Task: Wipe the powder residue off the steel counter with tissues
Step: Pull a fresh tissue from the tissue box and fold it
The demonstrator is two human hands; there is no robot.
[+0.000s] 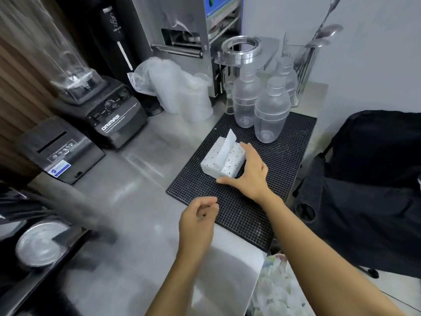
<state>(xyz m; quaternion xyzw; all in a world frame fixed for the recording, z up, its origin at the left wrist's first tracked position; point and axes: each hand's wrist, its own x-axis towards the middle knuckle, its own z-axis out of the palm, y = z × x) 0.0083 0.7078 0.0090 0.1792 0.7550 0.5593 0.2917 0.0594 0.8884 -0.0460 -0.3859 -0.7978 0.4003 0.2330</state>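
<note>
A white speckled tissue pack (pixel 218 161) lies on the black rubber mat (pixel 284 160), with one tissue (pixel 226 145) sticking up from its slot. My right hand (pixel 250 172) grips the pack's right side, thumb along its near edge and fingers over its far end. Over the mat's near-left edge hovers my left hand (pixel 199 220), fingers curled loosely with nothing in them. The steel counter (pixel 136 201) stretches to the left and toward me, showing pale hazy smears.
Three clear plastic shakers (pixel 271 110) stand at the mat's far end. A blender (pixel 109 110), a cup sealing machine (pixel 189 42) and bagged cups (pixel 182 92) line the back. A black box (pixel 61 151) and a round lid (pixel 41 242) sit left; a black bag (pixel 376 190) is right.
</note>
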